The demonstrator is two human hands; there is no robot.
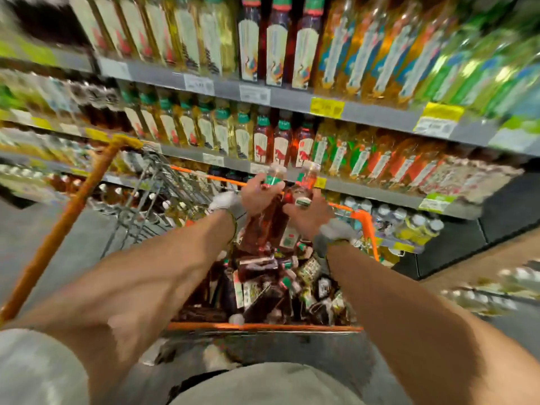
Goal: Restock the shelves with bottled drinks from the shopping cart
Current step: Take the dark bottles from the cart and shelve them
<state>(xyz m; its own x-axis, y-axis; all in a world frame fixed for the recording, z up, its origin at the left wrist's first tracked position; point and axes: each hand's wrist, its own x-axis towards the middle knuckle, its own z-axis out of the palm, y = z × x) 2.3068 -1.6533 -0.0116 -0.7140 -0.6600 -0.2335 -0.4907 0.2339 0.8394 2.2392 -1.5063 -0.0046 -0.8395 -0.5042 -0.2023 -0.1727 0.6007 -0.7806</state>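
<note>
While both arms reach forward over the shopping cart (263,327), a grey floor (43,235) runs beside a long wall of grey metal shelves (380,115), whose front edges carry white and yellow price tags (327,108). Three rows of bottled drinks show on them, grouped by colour: pale yellow to the left, dark red in the middle, then amber and green to the right. Much of the view is smeared by blur.

The cart has wire sides and orange trim, and it stands just in front of the shelves. It holds a loose heap of bottles (263,270), dark red-brown with white-and-green labels, lying at all angles.

The left hand (257,197) is curled round a raised bottle (276,173) of red drink with a green-and-white band. The right hand (306,213) grips a second bottle (310,175) of the same kind. Both are lifted above the cart, at the edge of the second shelf. A longer dark bottle (260,229) hangs between the two hands, and which hand holds it I cannot tell.

Counted: two hands, at least three bottles in them, three dark red bottles on the top row (276,39) and three on the row beneath (282,144). The heap in the cart is too jumbled to count.
</note>
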